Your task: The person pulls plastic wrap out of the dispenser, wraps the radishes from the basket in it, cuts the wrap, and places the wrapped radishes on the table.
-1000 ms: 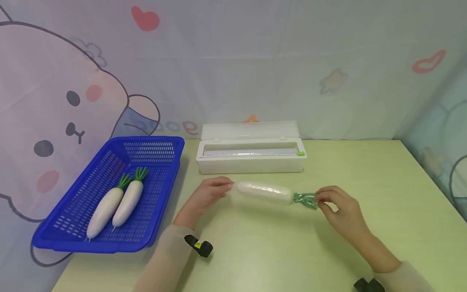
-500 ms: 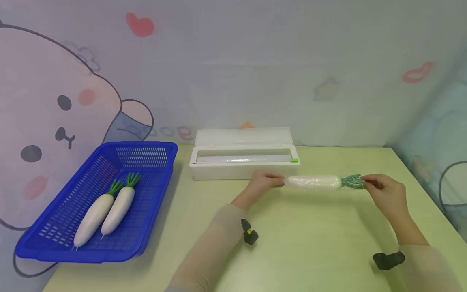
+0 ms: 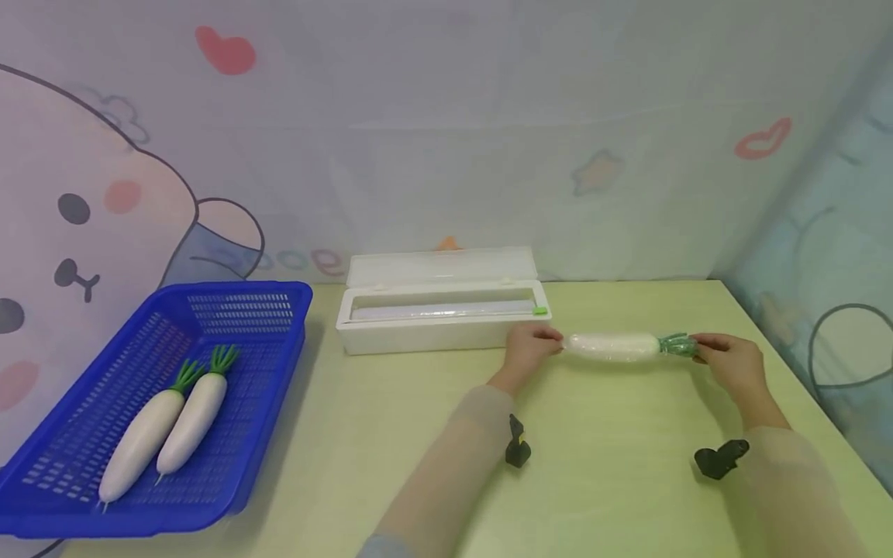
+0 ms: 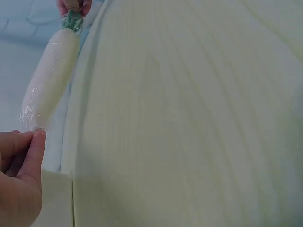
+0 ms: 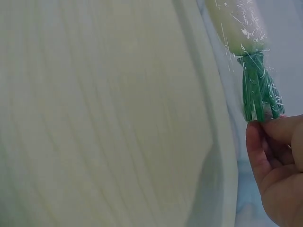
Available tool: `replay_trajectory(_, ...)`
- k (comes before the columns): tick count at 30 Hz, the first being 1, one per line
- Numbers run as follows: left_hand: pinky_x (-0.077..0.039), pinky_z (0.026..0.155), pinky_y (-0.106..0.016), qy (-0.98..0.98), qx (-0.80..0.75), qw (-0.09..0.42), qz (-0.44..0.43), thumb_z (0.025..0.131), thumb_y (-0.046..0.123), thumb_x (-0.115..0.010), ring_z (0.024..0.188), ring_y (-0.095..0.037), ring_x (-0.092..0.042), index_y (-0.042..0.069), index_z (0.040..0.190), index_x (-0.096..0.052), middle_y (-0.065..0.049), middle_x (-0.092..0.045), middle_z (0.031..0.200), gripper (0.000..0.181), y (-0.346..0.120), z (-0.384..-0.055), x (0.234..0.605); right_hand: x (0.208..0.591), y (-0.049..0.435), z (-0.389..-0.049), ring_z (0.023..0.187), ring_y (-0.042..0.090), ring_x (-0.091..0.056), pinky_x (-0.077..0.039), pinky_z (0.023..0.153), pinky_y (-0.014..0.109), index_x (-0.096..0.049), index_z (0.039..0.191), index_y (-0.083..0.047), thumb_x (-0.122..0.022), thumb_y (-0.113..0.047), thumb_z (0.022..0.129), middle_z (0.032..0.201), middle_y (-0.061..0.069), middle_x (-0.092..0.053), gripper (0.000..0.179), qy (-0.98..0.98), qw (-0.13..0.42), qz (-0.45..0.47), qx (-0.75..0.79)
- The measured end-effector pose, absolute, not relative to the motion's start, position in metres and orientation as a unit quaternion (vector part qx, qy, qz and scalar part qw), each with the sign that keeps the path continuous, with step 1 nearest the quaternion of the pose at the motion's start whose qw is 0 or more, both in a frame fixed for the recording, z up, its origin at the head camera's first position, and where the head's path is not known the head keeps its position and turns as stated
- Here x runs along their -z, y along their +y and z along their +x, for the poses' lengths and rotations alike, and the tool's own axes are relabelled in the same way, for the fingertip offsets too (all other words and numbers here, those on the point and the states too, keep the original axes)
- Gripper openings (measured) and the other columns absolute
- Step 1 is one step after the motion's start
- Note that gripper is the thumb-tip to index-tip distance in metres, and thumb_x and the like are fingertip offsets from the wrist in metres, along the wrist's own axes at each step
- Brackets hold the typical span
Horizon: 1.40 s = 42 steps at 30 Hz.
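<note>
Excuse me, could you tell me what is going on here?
Someone is holding a film-wrapped white radish above the table, the left hand pinching its tip end and the right hand its green leaves. Two unwrapped radishes lie in the blue basket, and the white box stands with its lid open.

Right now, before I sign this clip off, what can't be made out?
- Head: near left corner of the basket, cut off by the left edge.
- Head: near right corner of the box, behind the left hand.
- Head: underside of the roll, inside the box.
- Right wrist: tip of the wrapped radish, beyond the top edge.
</note>
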State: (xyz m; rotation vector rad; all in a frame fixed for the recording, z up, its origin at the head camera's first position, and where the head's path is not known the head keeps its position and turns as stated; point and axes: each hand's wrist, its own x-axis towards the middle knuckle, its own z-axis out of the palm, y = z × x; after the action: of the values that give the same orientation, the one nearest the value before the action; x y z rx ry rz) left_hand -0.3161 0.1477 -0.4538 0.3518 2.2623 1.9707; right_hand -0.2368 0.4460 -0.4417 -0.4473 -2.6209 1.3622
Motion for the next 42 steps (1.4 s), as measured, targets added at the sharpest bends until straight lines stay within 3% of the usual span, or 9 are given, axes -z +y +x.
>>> replay_trajectory(5, -0.046, 0.063, -0.013, 0.796, -0.594, 0.031, 0.118, 0.074, -0.006, -0.074, 0.066, -0.003, -0.056, -0.002, 0.079, -0.074, -0.009, -0.073, 0.080, 0.006, 0.152, -0.314, 0.461, 0.455, 0.450, -0.242, 0.067, -0.013, -0.054, -0.050, 0.064, 0.013, -0.055, 0.123, 0.015, -0.055, -0.013, 0.096, 0.080, -0.019, -0.059, 0.039, -0.870, 0.057, -0.166, -0.460)
replay_trajectory(10, -0.046, 0.061, -0.013, 0.796, -0.596, 0.043, 0.102, 0.074, -0.007, -0.074, 0.064, -0.003, -0.054, -0.002, 0.077, -0.074, -0.009, -0.072, 0.078, 0.005, 0.154, -0.312, 0.465, 0.464, 0.449, -0.245, 0.066, -0.010, -0.053, -0.050, 0.062, 0.014, -0.056, 0.122, 0.015, -0.054, -0.010, 0.096, 0.085, -0.007, -0.064, 0.036, -0.873, 0.039, -0.188, -0.448)
replay_trajectory(17, -0.050, 0.058, -0.015, 0.777, -0.622, 0.066, 0.071, 0.074, -0.009, -0.073, 0.059, -0.006, -0.058, -0.006, 0.080, -0.071, -0.011, -0.069, 0.075, 0.006, 0.155, -0.310, 0.470, 0.471, 0.444, -0.246, 0.066, -0.013, -0.052, -0.051, 0.063, 0.013, -0.056, 0.124, 0.015, -0.050, -0.010, 0.096, 0.111, 0.022, -0.065, 0.037, -0.880, 0.058, -0.180, -0.435)
replay_trajectory(21, -0.053, 0.060, -0.018, 0.757, -0.646, 0.077, 0.058, 0.076, -0.009, -0.070, 0.061, -0.012, -0.064, -0.008, 0.086, -0.068, -0.014, -0.068, 0.076, 0.010, 0.156, -0.309, 0.470, 0.467, 0.443, -0.244, 0.066, -0.012, -0.054, -0.051, 0.063, 0.014, -0.055, 0.125, 0.014, -0.051, -0.011, 0.097, 0.106, 0.018, -0.068, 0.038, -0.882, 0.062, -0.175, -0.433)
replay_trajectory(29, -0.050, 0.066, -0.017, 0.781, -0.616, 0.056, 0.088, 0.076, -0.006, -0.067, 0.074, -0.012, -0.063, -0.006, 0.102, -0.069, -0.013, -0.070, 0.090, 0.025, 0.155, -0.310, 0.462, 0.454, 0.453, -0.236, 0.067, -0.011, -0.056, -0.050, 0.063, 0.013, -0.051, 0.128, 0.015, -0.049, -0.014, 0.099, 0.085, -0.010, -0.066, 0.041, -0.885, 0.044, -0.156, -0.437)
replay_trajectory(32, -0.052, 0.066, -0.018, 0.779, -0.618, 0.060, 0.088, 0.076, -0.009, -0.063, 0.076, -0.016, -0.065, -0.007, 0.106, -0.068, -0.015, -0.070, 0.092, 0.030, 0.156, -0.311, 0.461, 0.454, 0.456, -0.236, 0.067, -0.011, -0.057, -0.049, 0.062, 0.014, -0.051, 0.128, 0.015, -0.048, -0.013, 0.099, 0.085, -0.008, -0.068, 0.040, -0.891, 0.038, -0.154, -0.425)
replay_trajectory(36, -0.053, 0.071, -0.021, 0.781, -0.614, 0.071, 0.089, 0.077, -0.008, -0.062, 0.087, -0.021, -0.067, -0.005, 0.110, -0.068, -0.016, -0.070, 0.100, 0.033, 0.157, -0.312, 0.461, 0.454, 0.459, -0.235, 0.065, -0.010, -0.055, -0.048, 0.059, 0.015, -0.051, 0.127, 0.015, -0.046, -0.012, 0.098, 0.093, 0.009, -0.070, 0.040, -0.906, 0.044, -0.147, -0.395)
replay_trajectory(39, -0.053, 0.077, -0.023, 0.787, -0.605, 0.077, 0.093, 0.078, -0.006, -0.065, 0.096, -0.023, -0.066, -0.003, 0.112, -0.068, -0.016, -0.069, 0.104, 0.034, 0.158, -0.313, 0.461, 0.454, 0.461, -0.235, 0.069, -0.001, -0.060, -0.049, 0.060, 0.019, -0.051, 0.127, 0.015, -0.044, -0.011, 0.098, 0.100, 0.022, -0.068, 0.040, -0.916, 0.047, -0.144, -0.373)
replay_trajectory(42, -0.053, 0.081, -0.025, 0.791, -0.598, 0.085, 0.096, 0.078, -0.005, -0.066, 0.100, -0.026, -0.065, -0.002, 0.112, -0.068, -0.016, -0.069, 0.106, 0.035, 0.159, -0.312, 0.460, 0.453, 0.463, -0.232, 0.091, 0.028, -0.064, -0.052, 0.075, 0.036, -0.049, 0.128, 0.014, -0.041, -0.013, 0.098, 0.115, 0.032, -0.060, 0.041, -0.926, 0.041, -0.142, -0.347)
